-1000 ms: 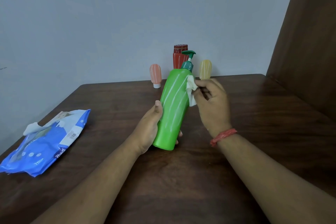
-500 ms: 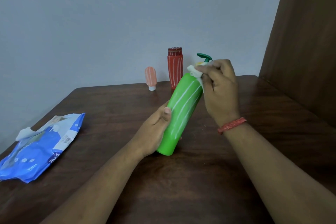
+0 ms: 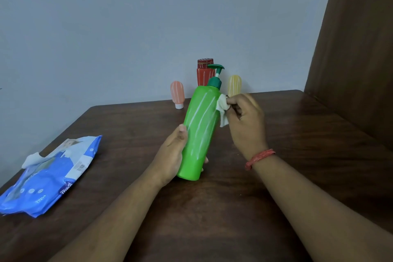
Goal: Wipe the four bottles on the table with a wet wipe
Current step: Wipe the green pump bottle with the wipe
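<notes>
Green pump bottle (image 3: pixel 198 132) is tilted over the middle of the wooden table (image 3: pixel 297 134), contents not visible through its opaque wall. Left hand (image 3: pixel 172 155) grasps its lower body. Right hand (image 3: pixel 244 121) pinches a white wet wipe (image 3: pixel 222 108) against the bottle's upper right side. Red bottle (image 3: pixel 203 74), pink tube (image 3: pixel 177 93) and yellow tube (image 3: pixel 234 85) stand behind at the wall. Blue wipes pack (image 3: pixel 49 176) lies far left, one wipe protruding.

Both forearms reach forward over the desk (image 3: pixel 297 134). The left hand (image 3: pixel 170 155) wraps around the lower green bottle (image 3: pixel 200 130), thumb up its side. The right hand (image 3: pixel 244 121), wrist raised, pinches a white wipe (image 3: pixel 222 108) against the bottle's shoulder.
</notes>
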`<state>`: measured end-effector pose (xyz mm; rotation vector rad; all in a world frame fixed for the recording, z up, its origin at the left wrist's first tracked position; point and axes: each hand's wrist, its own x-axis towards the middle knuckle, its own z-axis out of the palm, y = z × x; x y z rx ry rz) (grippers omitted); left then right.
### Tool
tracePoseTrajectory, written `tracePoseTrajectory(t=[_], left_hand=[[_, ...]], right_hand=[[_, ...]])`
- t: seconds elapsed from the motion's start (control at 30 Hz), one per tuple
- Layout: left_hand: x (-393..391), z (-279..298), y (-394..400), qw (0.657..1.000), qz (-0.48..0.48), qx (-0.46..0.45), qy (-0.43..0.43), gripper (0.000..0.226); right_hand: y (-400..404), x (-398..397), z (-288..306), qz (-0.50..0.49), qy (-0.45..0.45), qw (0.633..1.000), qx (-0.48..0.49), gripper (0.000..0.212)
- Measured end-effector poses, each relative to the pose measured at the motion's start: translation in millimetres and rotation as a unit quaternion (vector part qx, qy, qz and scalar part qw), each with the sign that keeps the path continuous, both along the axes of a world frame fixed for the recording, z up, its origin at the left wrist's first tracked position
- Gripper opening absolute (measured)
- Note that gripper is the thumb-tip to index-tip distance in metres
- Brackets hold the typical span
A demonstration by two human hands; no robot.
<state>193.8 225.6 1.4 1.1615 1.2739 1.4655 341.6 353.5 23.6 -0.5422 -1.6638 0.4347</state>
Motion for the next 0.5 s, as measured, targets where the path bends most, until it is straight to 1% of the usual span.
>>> tracePoseTrajectory(t=[0.07,0.13,0.27,0.3,0.4,0.43,0.5], left_hand=[[0.3,-1.4,0.2,1.000,-0.013,-0.001,0.003,0.064],[1.6,-3.0,0.9,1.000,-0.025,0.001,0.004,0.065],[-1.3,-2.4,1.3,1.000,-0.014,0.004,-0.021,0.061],[-1.8,-1.8,0.9,1.000,-0.011,0.003,-0.020,0.061],[-0.3,-1.9,0.3,1.000,-0.016,0.001,-0.009,0.059],[0.6,-2.3,0.7,1.000,-0.017,0.001,-0.009,0.059],[0.2,-3.2,1.4,1.000,-0.010,0.000,-0.016,0.061]], right_hand=[[3.9,1.9,5.8,-0.016,0.045,0.999,-0.023,0.023],[0.6,3.4,6.4,-0.018,0.059,0.998,-0.017,0.024],[-11.8,-0.8,-3.4,0.021,0.001,0.999,0.028,0.018],[-10.8,-1.8,-2.4,0.018,-0.001,0.999,0.033,0.018],[-3.6,-1.5,4.3,-0.017,0.047,0.999,0.010,0.022],[-3.9,-0.9,3.8,-0.020,0.049,0.999,0.006,0.022],[-11.3,-1.6,-1.7,-0.002,0.018,1.000,0.022,0.019]])
